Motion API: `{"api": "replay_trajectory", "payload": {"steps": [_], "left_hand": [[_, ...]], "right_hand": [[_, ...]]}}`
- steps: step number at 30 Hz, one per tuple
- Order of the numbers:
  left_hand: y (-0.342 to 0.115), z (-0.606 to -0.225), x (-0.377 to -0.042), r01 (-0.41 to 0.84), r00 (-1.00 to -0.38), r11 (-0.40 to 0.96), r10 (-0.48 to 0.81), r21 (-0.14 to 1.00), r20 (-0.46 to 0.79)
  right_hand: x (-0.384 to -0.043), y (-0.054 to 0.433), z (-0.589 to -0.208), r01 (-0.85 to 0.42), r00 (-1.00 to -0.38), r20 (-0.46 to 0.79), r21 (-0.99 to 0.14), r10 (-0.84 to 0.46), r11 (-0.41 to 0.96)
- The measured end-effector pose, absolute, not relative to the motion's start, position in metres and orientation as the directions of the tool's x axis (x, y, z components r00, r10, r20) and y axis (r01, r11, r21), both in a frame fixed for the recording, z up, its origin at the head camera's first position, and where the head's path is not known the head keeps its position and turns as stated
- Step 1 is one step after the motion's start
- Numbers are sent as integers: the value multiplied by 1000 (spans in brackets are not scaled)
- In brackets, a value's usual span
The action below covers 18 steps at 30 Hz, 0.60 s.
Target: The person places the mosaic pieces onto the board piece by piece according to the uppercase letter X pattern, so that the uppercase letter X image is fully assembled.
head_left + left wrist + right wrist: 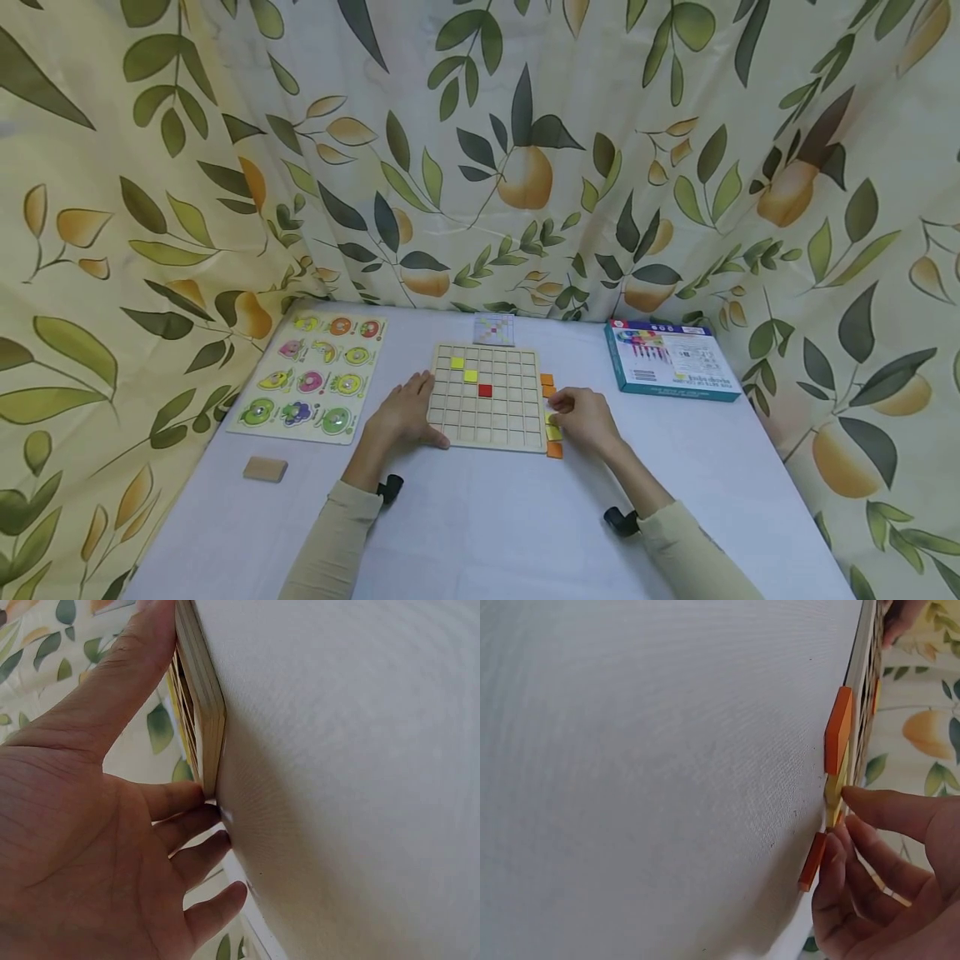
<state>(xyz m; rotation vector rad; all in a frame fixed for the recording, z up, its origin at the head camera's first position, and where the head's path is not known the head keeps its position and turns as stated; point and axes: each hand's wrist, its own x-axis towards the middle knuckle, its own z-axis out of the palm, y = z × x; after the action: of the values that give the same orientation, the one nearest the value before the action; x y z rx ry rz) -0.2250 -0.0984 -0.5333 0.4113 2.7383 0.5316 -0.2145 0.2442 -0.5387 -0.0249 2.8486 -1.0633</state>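
A wooden grid board [487, 421] lies flat on the table. Two yellow tiles [457, 363] and one red tile [485, 391] sit in its squares on a diagonal. My left hand [405, 412] rests against the board's left side, thumb at the near corner, fingers spread fairly straight. At the right side, my right hand [585, 422] has its fingers curled and pinches a yellow tile [835, 793] from the row beside the board. Orange tiles [838, 731] lie on either side of it. The fingers partly hide this row.
A fruit picture board [311, 375] lies at the left, with a small wooden block [265, 469] in front of it. A patterned card [493, 329] is behind the grid board. At the back right lies a flat box [671, 362]. Leaf-printed curtains surround the table.
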Motion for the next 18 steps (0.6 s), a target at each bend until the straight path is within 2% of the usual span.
{"api": "replay_trajectory", "payload": {"steps": [8,18], "left_hand": [[-98,-536,-226,217,-907,899,330,381,-261],[-98,-535,-226,206,-911,899,320,386,-261]], "right_hand": [[-213,244,-540,21,-995,-90,-644,-49,765],[-212,246,-542,-35,-997,-34,-607,-70,794]]}}
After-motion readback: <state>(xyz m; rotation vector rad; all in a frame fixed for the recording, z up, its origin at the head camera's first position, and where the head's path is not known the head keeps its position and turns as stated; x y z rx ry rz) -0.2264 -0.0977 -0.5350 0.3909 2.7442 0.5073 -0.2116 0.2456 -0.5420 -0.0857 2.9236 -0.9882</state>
